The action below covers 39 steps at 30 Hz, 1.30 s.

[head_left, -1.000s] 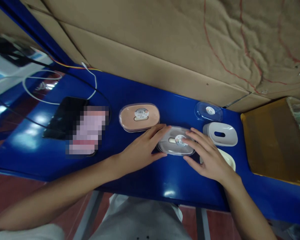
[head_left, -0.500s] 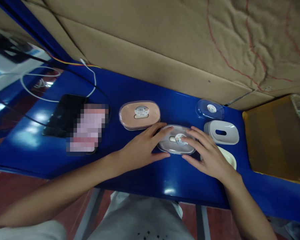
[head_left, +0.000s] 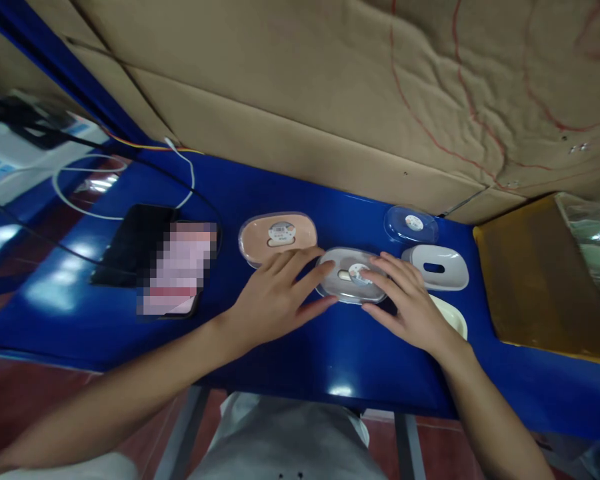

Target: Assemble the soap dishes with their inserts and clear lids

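Between my two hands sits a grey oval soap dish (head_left: 349, 291) under a clear lid with a round label. My left hand (head_left: 275, 293) grips its left end, thumb at the near edge and fingers at the far side and top. At the right end, my right hand (head_left: 413, 300) holds it the same way, with fingertips by the label. A pink soap dish (head_left: 253, 233), also lidded and labelled, lies just beyond my left hand. To the right are a white oval dish with a slot (head_left: 453, 268) and a cream dish (head_left: 455, 317), partly hidden by my right hand.
A loose clear lid (head_left: 397, 225) lies by the cardboard backing (head_left: 280, 147). An open cardboard box (head_left: 535, 280) bounds the right side. Two phones, one dark (head_left: 130, 243) and one with a blurred screen (head_left: 180, 267), and a white cable (head_left: 193, 177) occupy the left of the blue table (head_left: 300, 373).
The camera view has shifted slightly. Both hands stay on the grey soap dish, and the left fingertips sit a little farther to the left on its lid.
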Each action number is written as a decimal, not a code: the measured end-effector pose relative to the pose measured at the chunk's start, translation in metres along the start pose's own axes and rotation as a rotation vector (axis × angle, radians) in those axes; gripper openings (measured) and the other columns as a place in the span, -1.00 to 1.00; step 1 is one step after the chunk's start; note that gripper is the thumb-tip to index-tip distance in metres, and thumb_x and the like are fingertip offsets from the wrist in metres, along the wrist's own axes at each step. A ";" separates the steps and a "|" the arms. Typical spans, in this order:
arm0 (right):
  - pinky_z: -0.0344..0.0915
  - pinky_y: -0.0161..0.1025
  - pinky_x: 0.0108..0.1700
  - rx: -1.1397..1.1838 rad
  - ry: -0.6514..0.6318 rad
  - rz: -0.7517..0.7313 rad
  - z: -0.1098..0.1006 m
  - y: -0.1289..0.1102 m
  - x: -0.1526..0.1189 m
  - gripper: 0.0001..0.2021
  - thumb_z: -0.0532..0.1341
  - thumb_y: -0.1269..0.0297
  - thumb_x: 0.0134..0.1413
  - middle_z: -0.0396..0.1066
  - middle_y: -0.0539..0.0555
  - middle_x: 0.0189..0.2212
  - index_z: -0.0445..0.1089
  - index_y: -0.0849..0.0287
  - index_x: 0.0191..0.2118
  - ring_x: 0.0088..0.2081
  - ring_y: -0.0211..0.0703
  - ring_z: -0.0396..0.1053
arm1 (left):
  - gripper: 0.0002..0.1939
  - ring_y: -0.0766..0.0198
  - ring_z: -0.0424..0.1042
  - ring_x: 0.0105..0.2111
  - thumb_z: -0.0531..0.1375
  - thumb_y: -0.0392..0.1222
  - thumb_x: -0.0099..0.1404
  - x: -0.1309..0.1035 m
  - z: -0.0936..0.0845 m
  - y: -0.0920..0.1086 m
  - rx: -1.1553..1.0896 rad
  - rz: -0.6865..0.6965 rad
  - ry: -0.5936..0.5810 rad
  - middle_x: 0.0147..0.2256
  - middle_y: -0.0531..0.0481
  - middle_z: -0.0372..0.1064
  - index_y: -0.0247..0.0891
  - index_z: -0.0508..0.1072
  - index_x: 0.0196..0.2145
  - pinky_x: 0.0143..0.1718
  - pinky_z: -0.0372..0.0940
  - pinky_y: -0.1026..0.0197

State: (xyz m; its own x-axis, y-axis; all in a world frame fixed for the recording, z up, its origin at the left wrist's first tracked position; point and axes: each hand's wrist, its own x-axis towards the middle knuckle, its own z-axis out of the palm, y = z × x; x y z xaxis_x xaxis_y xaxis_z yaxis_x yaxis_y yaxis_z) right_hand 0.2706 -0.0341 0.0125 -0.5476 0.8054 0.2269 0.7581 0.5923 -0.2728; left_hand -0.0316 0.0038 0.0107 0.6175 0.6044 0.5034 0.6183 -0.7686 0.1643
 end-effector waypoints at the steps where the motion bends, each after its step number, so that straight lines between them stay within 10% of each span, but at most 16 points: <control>1: 0.21 0.33 0.40 -0.028 0.021 0.013 0.001 0.001 0.001 -0.47 0.27 0.11 0.46 0.32 0.23 0.41 0.24 -0.04 0.44 0.46 0.28 0.19 | -0.56 -0.17 0.55 0.09 0.23 0.05 0.57 0.001 -0.003 -0.001 0.081 -0.031 -0.001 0.17 -0.33 0.48 -0.28 0.43 0.24 0.07 0.51 -0.18; 9: 0.40 0.23 0.15 -0.195 0.180 0.197 0.013 0.000 0.015 -0.53 0.21 0.15 0.50 0.41 0.31 0.10 0.31 0.04 0.42 0.13 0.26 0.44 | -0.47 -0.33 0.40 0.29 0.16 0.07 0.61 0.004 -0.004 -0.008 0.244 -0.170 -0.141 0.28 -0.42 0.39 -0.33 0.40 0.33 0.27 0.29 -0.40; 17: 0.34 0.17 0.33 -0.017 0.101 0.189 -0.013 0.007 0.002 -0.55 0.18 0.14 0.53 0.36 0.24 0.36 0.29 -0.01 0.42 0.34 0.19 0.37 | -0.41 -0.29 0.16 0.48 0.14 0.06 0.62 0.005 0.008 -0.015 0.171 -0.220 -0.111 0.45 -0.46 0.17 -0.31 0.26 0.43 0.44 -0.05 -0.54; 26: 0.51 0.05 -0.14 -0.133 -0.070 0.385 -0.043 0.023 -0.022 -0.66 0.11 0.06 0.56 0.70 0.11 -0.16 0.55 0.05 0.15 -0.23 0.14 0.65 | -0.57 -0.20 0.32 0.38 0.20 -0.04 0.59 0.001 0.005 0.006 -0.001 0.021 -0.077 0.39 -0.38 0.28 -0.21 0.41 0.31 0.43 0.05 -0.43; 34: 0.52 -0.08 0.13 0.207 -0.097 0.175 -0.038 0.000 -0.009 -0.74 0.17 0.18 0.54 0.65 0.08 0.08 0.51 0.04 0.18 0.05 -0.05 0.62 | -0.59 -0.13 0.29 0.39 0.19 -0.08 0.60 -0.004 0.009 0.007 -0.124 0.129 -0.185 0.39 -0.31 0.29 -0.18 0.42 0.32 0.46 0.02 -0.34; 39: 0.55 -0.07 0.02 0.055 0.063 0.331 -0.051 0.012 -0.020 -0.73 0.18 0.16 0.53 0.68 0.08 0.03 0.52 0.01 0.18 -0.04 0.00 0.66 | -0.58 -0.10 0.30 0.38 0.20 -0.07 0.60 -0.006 0.009 0.009 -0.154 0.173 -0.218 0.40 -0.29 0.28 -0.18 0.44 0.32 0.50 -0.04 -0.33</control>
State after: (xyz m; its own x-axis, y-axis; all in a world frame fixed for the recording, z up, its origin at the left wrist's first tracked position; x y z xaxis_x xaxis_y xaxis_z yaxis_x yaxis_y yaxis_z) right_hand 0.3089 -0.0441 0.0525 -0.2508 0.9522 0.1741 0.8700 0.3006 -0.3908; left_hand -0.0252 -0.0052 0.0020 0.8073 0.4797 0.3438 0.4243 -0.8766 0.2268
